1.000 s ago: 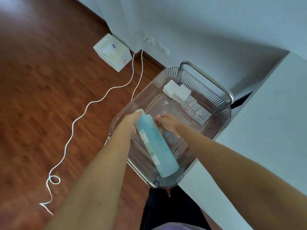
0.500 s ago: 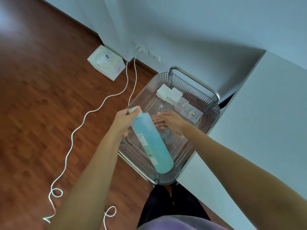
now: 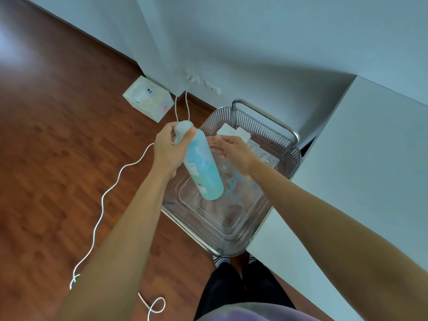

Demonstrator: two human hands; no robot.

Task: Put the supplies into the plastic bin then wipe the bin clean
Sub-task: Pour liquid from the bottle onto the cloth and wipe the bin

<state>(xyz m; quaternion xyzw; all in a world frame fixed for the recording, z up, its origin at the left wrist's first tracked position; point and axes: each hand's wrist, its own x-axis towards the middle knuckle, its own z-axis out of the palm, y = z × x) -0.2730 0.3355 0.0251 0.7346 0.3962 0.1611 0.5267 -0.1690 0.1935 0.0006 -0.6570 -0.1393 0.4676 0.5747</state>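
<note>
A clear ribbed plastic bin (image 3: 287, 172) with a metal handle sits on the floor beside a white cabinet. My left hand (image 3: 168, 150) grips the cap end of a pale blue bottle (image 3: 203, 169), held tilted above the bin's left side. My right hand (image 3: 232, 150) hovers over the bin with fingers spread, right beside the bottle, holding nothing. Blue smears (image 3: 231, 185) mark the bin's bottom. White folded pads (image 3: 234, 133) and a clear packet of small items (image 3: 266, 157) lie at the bin's far end, partly hidden by my right hand.
A white cabinet (image 3: 361, 158) stands right of the bin. A white box (image 3: 148, 100) lies on the wooden floor by the wall. A white cable (image 3: 108, 193) runs from the wall socket across the floor to my left. My legs are just below the bin.
My left hand has lifted the bottle higher and more upright, out of the bin. My right hand has risen with it. The blue smears have come into view.
</note>
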